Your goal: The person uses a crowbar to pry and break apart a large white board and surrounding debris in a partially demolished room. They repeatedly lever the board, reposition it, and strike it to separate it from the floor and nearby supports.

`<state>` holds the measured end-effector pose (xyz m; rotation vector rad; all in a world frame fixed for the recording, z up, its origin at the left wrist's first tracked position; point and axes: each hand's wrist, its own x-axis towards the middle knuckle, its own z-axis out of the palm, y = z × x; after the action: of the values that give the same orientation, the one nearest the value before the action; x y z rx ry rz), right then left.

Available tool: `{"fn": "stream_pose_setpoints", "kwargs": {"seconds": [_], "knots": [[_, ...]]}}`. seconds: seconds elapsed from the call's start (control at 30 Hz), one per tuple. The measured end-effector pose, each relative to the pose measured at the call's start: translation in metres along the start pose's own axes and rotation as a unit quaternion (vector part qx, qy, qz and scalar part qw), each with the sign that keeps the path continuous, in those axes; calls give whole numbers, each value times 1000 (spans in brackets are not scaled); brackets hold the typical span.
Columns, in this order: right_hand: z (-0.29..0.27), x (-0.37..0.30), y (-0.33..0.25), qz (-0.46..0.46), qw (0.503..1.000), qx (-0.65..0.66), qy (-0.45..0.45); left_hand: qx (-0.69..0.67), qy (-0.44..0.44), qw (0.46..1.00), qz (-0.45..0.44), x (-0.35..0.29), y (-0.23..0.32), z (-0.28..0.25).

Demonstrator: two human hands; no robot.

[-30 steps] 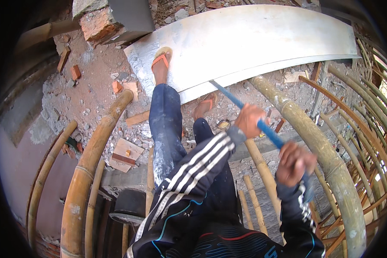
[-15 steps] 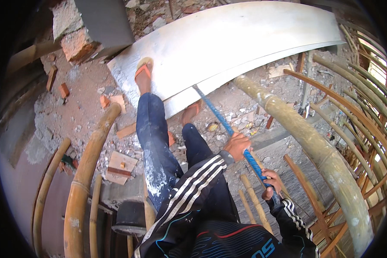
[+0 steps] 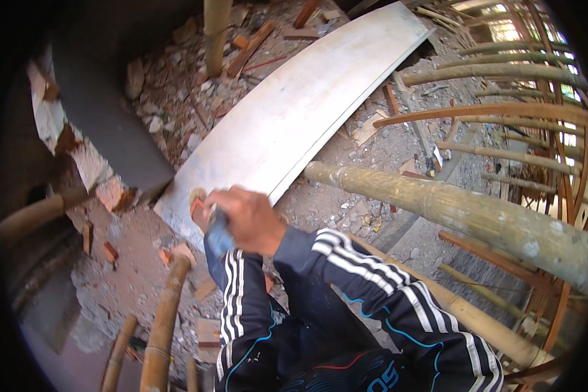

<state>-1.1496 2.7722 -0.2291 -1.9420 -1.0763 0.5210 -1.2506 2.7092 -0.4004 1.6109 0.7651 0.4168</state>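
Observation:
Both my arms reach forward together, left of the middle, above a long flat white panel (image 3: 294, 124) lying on rubble. My right hand (image 3: 249, 217) is closed, somewhat blurred, around the upper part of a blue-wrapped rod (image 3: 219, 234). The rod is seen nearly end-on, so most of its length is hidden. My left sleeve (image 3: 234, 294) runs up to the same spot. The left hand's fingers are hidden or smeared by motion there. Just beyond the hands, part of a sandal (image 3: 196, 194) shows on the panel's near end.
A thick bamboo pole (image 3: 451, 209) crosses at the right, with more poles and timber strips behind it. Upright bamboo (image 3: 163, 326) stands at the lower left. A broken brick-and-plaster edge (image 3: 104, 176) juts in at the left. Brick pieces and rubble (image 3: 157, 98) cover the ground.
Both hands have swung from right of my legs to the left and forward, bringing the blue rod along. The rod was slanting with its tip at the panel's edge. The view has turned too.

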Motion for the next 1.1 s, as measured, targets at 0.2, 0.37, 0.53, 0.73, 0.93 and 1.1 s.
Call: {"fn": "stream_pose_setpoints", "kwargs": {"seconds": [0.2,0.37,0.53,0.73,0.93,1.1], "knots": [[19,-84,-2,-11,999,37,-20,70,-31,997,-33,-33,-1,-15],[-4,-126,-15,-37,993,88,-64,103,-31,993,-42,-47,-6,-26],[12,-116,-13,-51,993,106,-27,144,-7,989,-27,-49,-2,-51],[55,-33,-1,-44,991,125,-22,187,27,979,-79,-56,6,-101],[120,76,16,-9,993,113,-22,194,63,955,-215,-99,7,-143],[171,149,51,51,995,79,-23,229,18,950,-211,-110,18,-141]]}}
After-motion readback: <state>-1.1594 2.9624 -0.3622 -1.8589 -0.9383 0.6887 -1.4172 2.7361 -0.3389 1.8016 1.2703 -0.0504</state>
